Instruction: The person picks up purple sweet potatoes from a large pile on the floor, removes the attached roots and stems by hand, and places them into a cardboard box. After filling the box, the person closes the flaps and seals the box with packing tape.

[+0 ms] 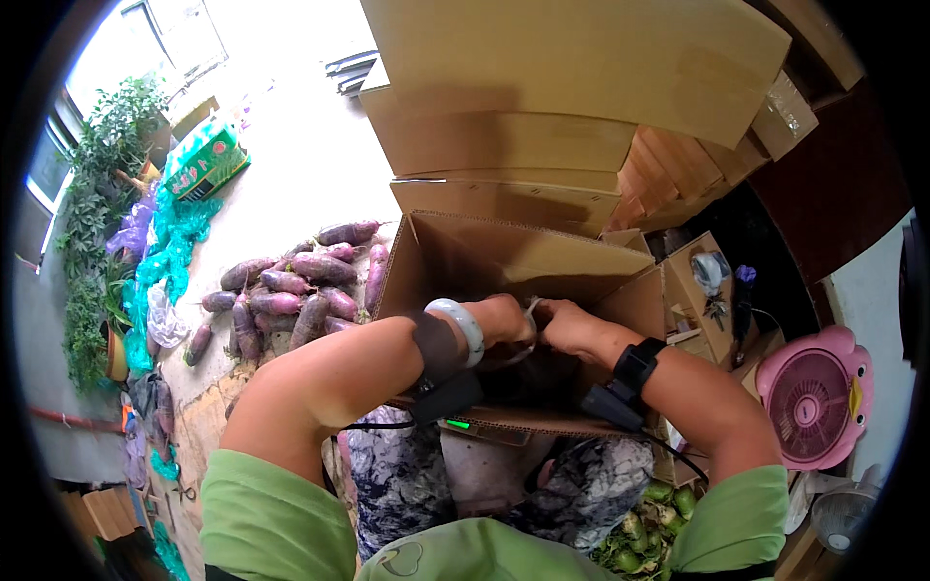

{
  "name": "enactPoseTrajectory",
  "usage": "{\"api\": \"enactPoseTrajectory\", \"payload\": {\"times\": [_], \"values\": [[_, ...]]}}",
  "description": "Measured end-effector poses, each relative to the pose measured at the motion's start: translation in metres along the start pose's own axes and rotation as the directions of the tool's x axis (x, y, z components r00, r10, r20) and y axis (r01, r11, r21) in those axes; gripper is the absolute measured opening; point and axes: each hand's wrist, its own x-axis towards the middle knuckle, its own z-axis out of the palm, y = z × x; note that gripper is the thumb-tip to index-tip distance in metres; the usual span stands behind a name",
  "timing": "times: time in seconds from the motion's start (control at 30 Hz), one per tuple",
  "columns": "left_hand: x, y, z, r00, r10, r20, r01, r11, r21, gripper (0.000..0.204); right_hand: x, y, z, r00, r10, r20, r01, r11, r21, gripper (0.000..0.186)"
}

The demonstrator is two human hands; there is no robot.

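Both hands are inside an open cardboard box [523, 242] that stands in front of my knees. My left hand [500, 320], below a pale bangle [461, 327], is closed with its fingers curled. Close beside it, my right hand [573, 331] is closed too, fingers bent inward. A thin, pale, loose strip [530, 334] runs between the two hands; it may be the edge of a plastic bag or a string, I cannot tell. Dark shade and my hands hide most of the box's contents.
Purple radishes [281, 281] lie heaped on the floor left of the box. Large flattened cardboard sheets [572, 68] stand behind it. A pink fan [809, 397] is at the right, leafy green trimmings [644, 533] at lower right. Plants [97, 223] and green plastic [174, 237] line the left wall.
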Motion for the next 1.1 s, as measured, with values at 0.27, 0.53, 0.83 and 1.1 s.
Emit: {"api": "enactPoseTrajectory", "payload": {"times": [0.27,0.53,0.83,1.1], "values": [[0.010,-0.025,0.002,0.979,0.105,0.175,-0.026,0.916,-0.401,0.028,-0.016,-0.012,0.008,1.000,-0.019,0.015,0.008,0.839,0.544,0.053],[0.012,-0.029,-0.022,0.981,-0.016,0.191,0.020,1.000,-0.019,0.037,-0.001,-0.006,0.000,0.972,-0.214,0.100,0.234,0.813,-0.533,0.038],[0.061,-0.065,-0.011,0.927,0.273,0.257,-0.352,0.396,0.848,0.023,-0.009,-0.003,0.014,0.635,0.522,0.570,0.485,0.305,-0.820,0.052],[0.047,-0.050,-0.011,0.996,-0.017,-0.085,0.022,0.998,0.059,0.022,-0.012,-0.030,0.006,0.858,0.185,0.479,0.236,0.686,-0.688,0.028]]}}
